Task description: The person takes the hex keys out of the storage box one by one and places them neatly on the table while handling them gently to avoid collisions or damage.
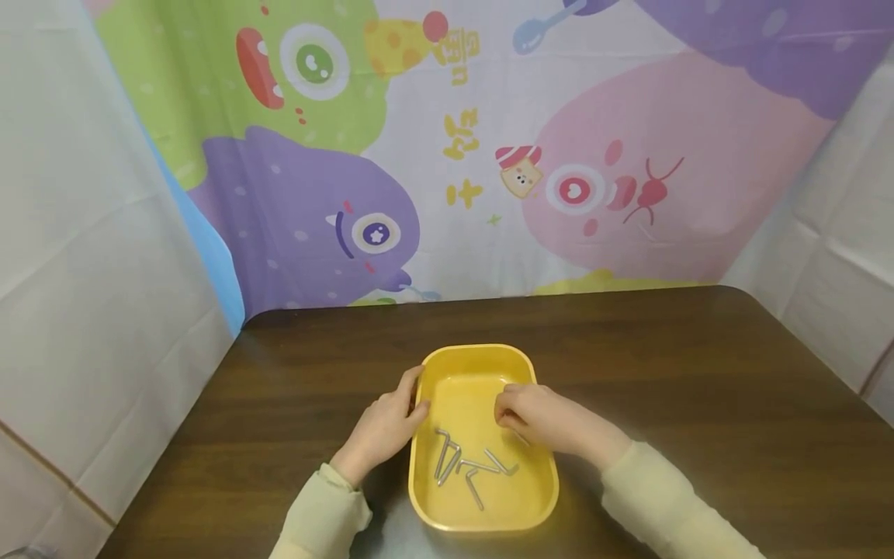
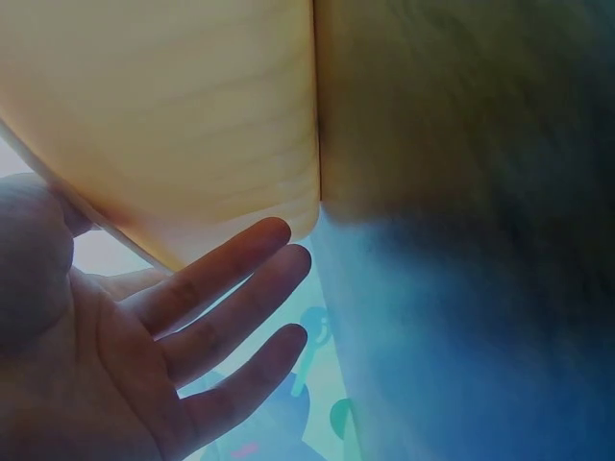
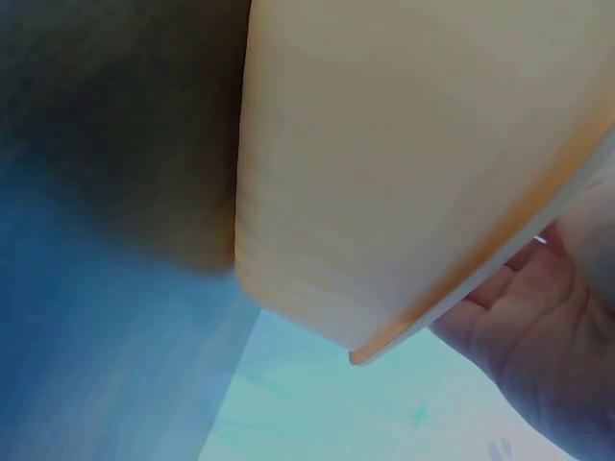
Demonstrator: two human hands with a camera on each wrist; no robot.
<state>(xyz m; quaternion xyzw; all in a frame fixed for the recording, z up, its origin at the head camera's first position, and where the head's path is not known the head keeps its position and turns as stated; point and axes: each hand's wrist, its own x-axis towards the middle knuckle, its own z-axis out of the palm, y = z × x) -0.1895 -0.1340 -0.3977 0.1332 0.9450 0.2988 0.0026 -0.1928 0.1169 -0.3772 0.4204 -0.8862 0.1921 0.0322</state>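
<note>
A yellow plastic bin [image 1: 482, 524] with rounded corners stands on the table. Several L-shaped metal hex keys [image 1: 475, 491] lie loose on its floor, mostly towards the near side. My left hand [image 1: 382, 425] holds the bin's left wall, thumb over the rim and fingers along the outside; in the left wrist view those fingers [image 2: 235, 305] are spread beside the wall. Over the bin's right rim reaches my right hand [image 1: 534, 415], its fingers curled inside. A short length of hex key [image 1: 519, 436] shows beneath it. In the right wrist view the bin wall hides the fingertips.
The dark wood table [image 1: 314, 373] extends around the bin on every side. Behind it hangs a cloth [image 1: 475, 256] printed with cartoon monsters. White sheets [image 1: 105, 233] flank the table at left and right.
</note>
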